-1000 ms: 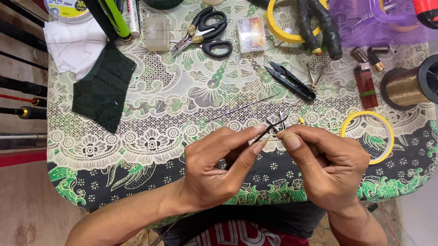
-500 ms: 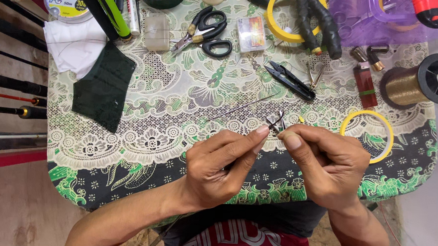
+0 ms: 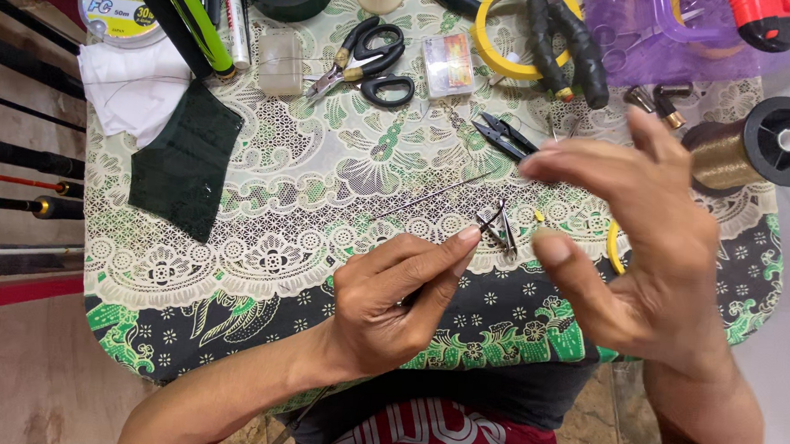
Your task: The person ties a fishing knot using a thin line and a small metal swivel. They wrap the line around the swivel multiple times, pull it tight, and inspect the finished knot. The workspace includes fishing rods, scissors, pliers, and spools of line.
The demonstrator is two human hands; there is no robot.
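My left hand (image 3: 391, 302) pinches a thin dark rod between thumb and forefinger. At the rod's tip, just past my fingertips, sits a small metal wire guide (image 3: 499, 228). My right hand (image 3: 643, 242) hovers to the right of the guide, lifted off it, with its fingers spread and nothing in them. Its thumb tip is a short way from the guide without touching it. Both hands are above the front half of a table covered by a green patterned cloth under white lace (image 3: 279, 244). A thin straight wire (image 3: 432, 197) lies on the lace just behind the guide.
Behind the hands lie small black cutters (image 3: 505, 138), scissors (image 3: 375, 61), a little clear box of small parts (image 3: 448, 63), a yellow ring (image 3: 501, 31), a spool of golden thread (image 3: 744, 148) and a purple plastic case (image 3: 669, 39). A dark green cloth (image 3: 185, 159) lies left; rods (image 3: 16, 152) run off beyond it.
My right hand has let go of the guide, risen and opened with its fingers spread. My left hand keeps its pinch on the rod in the same place.
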